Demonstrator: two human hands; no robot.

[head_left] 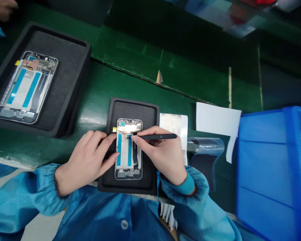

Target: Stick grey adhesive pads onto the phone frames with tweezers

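Note:
An opened smartphone lies in a black foam tray, its battery with two blue strips and its circuit board showing. My right hand pinches a pair of black tweezers, held almost level. Their tip is over the upper part of the battery, just below the board. At the phone's left edge is my left hand. Its thumb and index finger are apart and touch that edge, while the other fingers are loosely bent. A small yellow tab sticks out at the phone's upper left.
A second opened phone lies in a larger black tray at the left. Right of my tray are a sticker sheet, white paper, clear film and a blue bin. Another person's hand shows at upper left.

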